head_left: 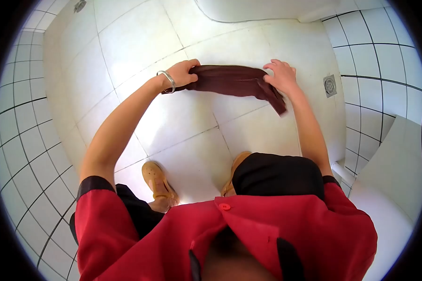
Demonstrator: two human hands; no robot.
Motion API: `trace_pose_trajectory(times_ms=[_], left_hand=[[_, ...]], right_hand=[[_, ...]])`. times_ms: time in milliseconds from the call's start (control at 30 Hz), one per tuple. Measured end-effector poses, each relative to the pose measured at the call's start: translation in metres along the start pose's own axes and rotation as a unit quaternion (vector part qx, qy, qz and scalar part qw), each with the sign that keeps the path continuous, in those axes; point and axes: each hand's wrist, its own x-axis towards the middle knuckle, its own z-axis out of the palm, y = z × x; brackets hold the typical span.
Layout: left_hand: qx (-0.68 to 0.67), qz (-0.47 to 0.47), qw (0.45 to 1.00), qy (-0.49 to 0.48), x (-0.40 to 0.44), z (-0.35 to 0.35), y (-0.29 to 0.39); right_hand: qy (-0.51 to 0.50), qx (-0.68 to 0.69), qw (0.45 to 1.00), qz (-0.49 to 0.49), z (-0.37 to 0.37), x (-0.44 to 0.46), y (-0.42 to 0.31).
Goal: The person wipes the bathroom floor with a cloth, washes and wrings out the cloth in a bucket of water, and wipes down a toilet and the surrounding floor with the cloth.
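A dark maroon cloth [229, 82] is stretched in a long folded band between my two hands, above the pale floor. My left hand [183, 74], with a silver bangle [168, 80] at its wrist, is closed on the cloth's left end, thumb and fingers on its edge. At the other end, my right hand [282, 76] pinches the cloth between thumb and fingers. A loose flap hangs past this hand and looks slightly blurred. Whether the cloth touches the floor, I cannot tell.
Pale floor tiles [183, 131] lie below, with a square drain [330, 86] at the right. White tiled walls [28, 154] rise on both sides. A white fixture [262, 9] stands at the far edge. My feet wear tan clogs [157, 180].
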Motion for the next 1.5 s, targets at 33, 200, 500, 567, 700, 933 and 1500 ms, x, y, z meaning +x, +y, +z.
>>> trace_pose_trajectory(times_ms=[33,200,500,567,700,933,1500], left_hand=[[0.141,0.067,0.986,0.057,0.013,0.003,-0.022],[0.165,0.129,0.972,0.102,0.025,-0.011,-0.045],[0.233,0.137,0.953,0.139,-0.002,-0.016,-0.001],[0.159,0.179,0.963,0.120,-0.009,-0.024,0.005],[0.008,0.210,0.974,0.088,-0.031,-0.045,0.020],[0.034,0.223,0.968,0.109,-0.076,-0.046,0.060],[0.393,0.251,0.839,0.280,-0.021,-0.072,0.013]], right_hand=[[0.066,-0.023,0.998,-0.001,0.019,0.012,0.008],[0.163,0.020,0.986,-0.020,0.063,0.014,-0.007],[0.085,0.549,0.829,0.070,0.043,0.007,0.039],[0.106,0.632,0.766,0.049,0.032,-0.004,0.041],[0.041,0.628,0.775,0.057,-0.017,-0.023,0.015],[0.116,0.365,0.923,-0.018,-0.045,-0.047,0.010],[0.108,0.316,0.942,-0.046,-0.004,0.033,0.062]])
